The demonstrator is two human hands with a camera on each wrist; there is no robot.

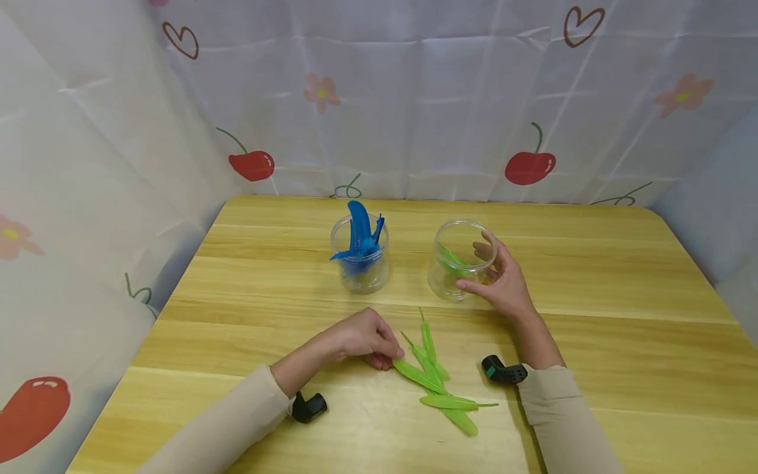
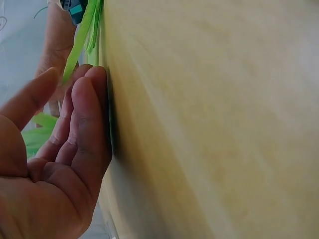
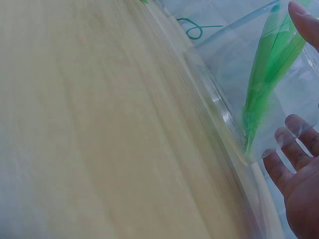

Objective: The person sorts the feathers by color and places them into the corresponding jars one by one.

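Note:
My left hand [image 1: 368, 339] is low over the table, pinching the end of a green feather [image 1: 417, 376] between thumb and fingers. In the left wrist view that feather [image 2: 79, 45] runs up from beside the thumb tip. Several more green feathers [image 1: 454, 402] lie crossed in a loose pile to its right. My right hand [image 1: 503, 283] holds a clear plastic jar [image 1: 441, 280] from its right side, thumb in front and fingers behind. Through the jar's wall, green feathers [image 3: 266, 74] show standing at a slant inside.
Left of the held jar stands a second clear jar [image 1: 370, 282] with blue feathers [image 1: 360, 230] sticking out over its rim. Both stand toward the back of the wooden table [image 1: 284, 263]. A printed cloth [image 1: 403, 99] hangs behind the table's far edge.

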